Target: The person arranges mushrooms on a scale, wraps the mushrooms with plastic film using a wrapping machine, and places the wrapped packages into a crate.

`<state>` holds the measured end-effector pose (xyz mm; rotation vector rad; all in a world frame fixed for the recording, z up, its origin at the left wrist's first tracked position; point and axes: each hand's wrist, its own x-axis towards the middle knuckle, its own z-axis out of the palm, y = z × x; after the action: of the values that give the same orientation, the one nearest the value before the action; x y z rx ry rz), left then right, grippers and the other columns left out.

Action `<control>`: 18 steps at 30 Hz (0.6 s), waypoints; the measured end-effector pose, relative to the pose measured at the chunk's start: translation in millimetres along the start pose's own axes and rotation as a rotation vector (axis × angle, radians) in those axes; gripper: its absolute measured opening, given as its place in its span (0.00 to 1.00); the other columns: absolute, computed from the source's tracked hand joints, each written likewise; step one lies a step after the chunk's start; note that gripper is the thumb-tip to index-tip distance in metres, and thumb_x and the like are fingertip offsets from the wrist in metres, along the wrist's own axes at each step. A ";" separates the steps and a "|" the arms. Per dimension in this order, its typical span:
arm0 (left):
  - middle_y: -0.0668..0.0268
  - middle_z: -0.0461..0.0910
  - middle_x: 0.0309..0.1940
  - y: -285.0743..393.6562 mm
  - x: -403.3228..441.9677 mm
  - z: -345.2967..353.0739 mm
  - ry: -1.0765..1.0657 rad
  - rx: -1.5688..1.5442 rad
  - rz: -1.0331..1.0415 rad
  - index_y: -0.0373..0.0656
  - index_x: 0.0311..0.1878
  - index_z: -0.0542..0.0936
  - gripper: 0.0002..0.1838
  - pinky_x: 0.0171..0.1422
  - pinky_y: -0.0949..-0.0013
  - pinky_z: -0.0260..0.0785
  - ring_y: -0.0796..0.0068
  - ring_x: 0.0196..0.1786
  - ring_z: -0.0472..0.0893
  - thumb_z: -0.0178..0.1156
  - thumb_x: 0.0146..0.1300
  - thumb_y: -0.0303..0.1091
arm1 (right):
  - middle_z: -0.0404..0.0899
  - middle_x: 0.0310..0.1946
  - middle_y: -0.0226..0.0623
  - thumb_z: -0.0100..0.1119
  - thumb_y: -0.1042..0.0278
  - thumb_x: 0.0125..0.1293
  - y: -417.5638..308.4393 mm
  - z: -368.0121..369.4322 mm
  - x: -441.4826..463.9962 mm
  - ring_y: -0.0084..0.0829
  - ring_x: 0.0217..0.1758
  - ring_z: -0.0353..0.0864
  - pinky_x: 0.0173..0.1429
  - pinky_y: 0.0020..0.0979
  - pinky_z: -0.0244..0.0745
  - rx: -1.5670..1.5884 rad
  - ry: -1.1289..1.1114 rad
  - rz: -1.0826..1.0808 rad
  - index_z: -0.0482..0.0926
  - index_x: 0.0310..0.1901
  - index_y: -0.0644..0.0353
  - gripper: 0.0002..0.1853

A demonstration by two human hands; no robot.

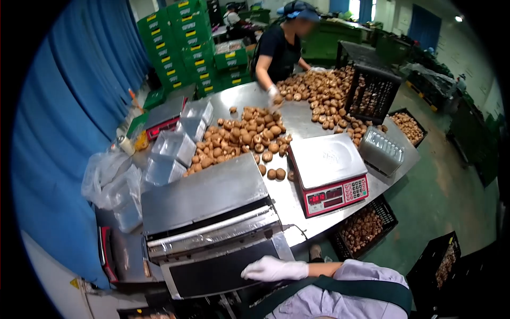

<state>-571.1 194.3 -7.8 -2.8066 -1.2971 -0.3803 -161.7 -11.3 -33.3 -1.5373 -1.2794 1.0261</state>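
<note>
My right hand (273, 269), in a white glove, lies over the edge of the black pad (207, 271) at the front of the wrapping machine (210, 194). Its fingers point left, loosely spread and slightly bent, and nothing shows in them. My left hand is out of view. A roll of clear film crosses the machine. Right of it stands a red and white scale (329, 159) with a bare plate. Brown mushrooms (239, 135) are heaped behind the machine. Clear plastic trays (172, 149) stand left of the heap, and another stack (381, 151) is right of the scale.
A co-worker (281, 50) reaches over the metal table (297, 114) near a second mushroom heap (324, 93) and a tipped black crate (373, 93). Crates of mushrooms (361, 228) stand below. Green crates (183, 48) are stacked behind; plastic bags (111, 178) lie at left.
</note>
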 end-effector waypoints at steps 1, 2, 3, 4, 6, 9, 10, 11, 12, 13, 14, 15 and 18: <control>0.46 0.66 0.63 7.6 3.3 -6.7 0.005 0.108 0.028 0.37 0.64 0.68 0.25 0.67 0.56 0.59 0.47 0.63 0.67 0.52 0.65 0.38 | 0.83 0.43 0.38 0.52 0.59 0.69 -6.7 -25.4 -16.1 0.36 0.47 0.83 0.55 0.31 0.76 -0.058 0.041 -0.008 0.80 0.49 0.57 0.14; 0.47 0.68 0.62 15.6 5.7 -13.8 0.004 0.214 0.059 0.37 0.62 0.69 0.23 0.63 0.59 0.65 0.51 0.59 0.72 0.51 0.65 0.34 | 0.83 0.41 0.40 0.53 0.58 0.67 -3.1 -47.9 -33.1 0.39 0.45 0.83 0.54 0.33 0.76 -0.026 0.135 -0.050 0.81 0.47 0.55 0.14; 0.47 0.68 0.62 12.6 7.1 -8.4 -0.017 0.232 0.043 0.37 0.62 0.69 0.23 0.63 0.59 0.65 0.51 0.59 0.72 0.51 0.65 0.34 | 0.83 0.39 0.41 0.57 0.63 0.65 2.6 -72.2 -51.4 0.39 0.42 0.83 0.52 0.33 0.77 -0.019 0.259 -0.127 0.81 0.46 0.57 0.12; 0.50 0.72 0.57 7.9 15.0 7.8 0.143 0.092 -0.065 0.34 0.59 0.71 0.20 0.58 0.63 0.67 0.57 0.55 0.74 0.51 0.67 0.33 | 0.84 0.38 0.39 0.58 0.66 0.64 -8.0 -110.4 -73.1 0.38 0.41 0.83 0.50 0.32 0.78 -0.010 0.298 -0.072 0.81 0.46 0.59 0.11; 0.56 0.80 0.46 14.4 17.8 27.9 0.480 -0.185 -0.278 0.28 0.52 0.77 0.17 0.48 0.70 0.71 0.70 0.46 0.78 0.50 0.70 0.32 | 0.84 0.36 0.38 0.61 0.69 0.61 12.5 -181.0 -123.4 0.33 0.40 0.84 0.48 0.30 0.78 -0.306 0.540 -0.012 0.82 0.45 0.57 0.10; 0.56 0.77 0.51 148.5 67.2 -7.6 0.468 -0.319 -0.333 0.34 0.47 0.79 0.11 0.58 0.65 0.67 0.65 0.54 0.76 0.52 0.64 0.24 | 0.83 0.36 0.36 0.65 0.66 0.58 37.7 -290.3 -201.0 0.30 0.34 0.82 0.40 0.30 0.78 -0.653 0.915 0.200 0.82 0.45 0.54 0.12; 0.54 0.74 0.57 184.0 78.5 -13.9 0.320 -0.293 -0.283 0.35 0.50 0.78 0.13 0.65 0.63 0.63 0.61 0.60 0.73 0.51 0.63 0.23 | 0.83 0.39 0.37 0.65 0.66 0.58 59.9 -327.2 -233.1 0.34 0.37 0.82 0.43 0.32 0.78 -0.662 1.025 0.299 0.82 0.45 0.56 0.12; 0.55 0.75 0.55 234.4 89.6 -20.7 0.255 -0.423 -0.218 0.36 0.49 0.79 0.13 0.66 0.63 0.62 0.61 0.59 0.73 0.53 0.61 0.23 | 0.82 0.41 0.40 0.64 0.66 0.58 63.4 -359.4 -256.7 0.40 0.43 0.81 0.49 0.34 0.76 -0.918 1.027 0.248 0.81 0.45 0.57 0.13; 0.56 0.77 0.54 287.7 98.1 -24.7 0.193 -0.556 -0.149 0.37 0.49 0.79 0.14 0.67 0.63 0.61 0.60 0.59 0.74 0.54 0.60 0.23 | 0.81 0.43 0.43 0.62 0.65 0.59 69.6 -384.0 -283.2 0.45 0.47 0.78 0.53 0.37 0.73 -0.994 1.032 0.331 0.80 0.46 0.59 0.14; 0.56 0.77 0.53 330.3 102.3 -23.5 0.099 -0.654 -0.063 0.38 0.48 0.80 0.13 0.66 0.64 0.62 0.61 0.59 0.74 0.55 0.59 0.23 | 0.80 0.45 0.45 0.61 0.63 0.60 98.3 -404.6 -311.2 0.47 0.48 0.77 0.54 0.40 0.72 -1.177 1.100 0.444 0.79 0.47 0.60 0.16; 0.57 0.78 0.51 366.7 103.0 -19.3 -0.002 -0.752 0.021 0.38 0.47 0.80 0.13 0.65 0.65 0.63 0.61 0.59 0.75 0.56 0.58 0.23 | 0.81 0.42 0.46 0.62 0.63 0.59 116.4 -418.5 -332.1 0.47 0.46 0.79 0.51 0.41 0.73 -1.298 1.109 0.517 0.80 0.46 0.60 0.15; 0.57 0.79 0.50 398.3 102.6 -14.3 -0.125 -0.860 0.068 0.38 0.46 0.81 0.12 0.64 0.65 0.64 0.62 0.57 0.76 0.57 0.58 0.24 | 0.81 0.39 0.46 0.62 0.63 0.58 124.7 -427.9 -348.5 0.47 0.44 0.80 0.49 0.41 0.74 -1.157 0.954 0.740 0.80 0.44 0.59 0.14; 0.57 0.81 0.46 461.2 90.6 19.9 -0.347 -1.063 0.118 0.38 0.45 0.82 0.11 0.60 0.67 0.68 0.65 0.52 0.79 0.57 0.59 0.25 | 0.81 0.33 0.46 0.62 0.64 0.57 149.4 -438.1 -377.5 0.47 0.40 0.81 0.44 0.41 0.74 -1.005 0.832 0.810 0.82 0.40 0.58 0.11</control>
<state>-163.0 -36.7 29.7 -3.9504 -1.1790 -0.7983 245.9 -447.9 -25.8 -2.9527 -0.5039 -0.0326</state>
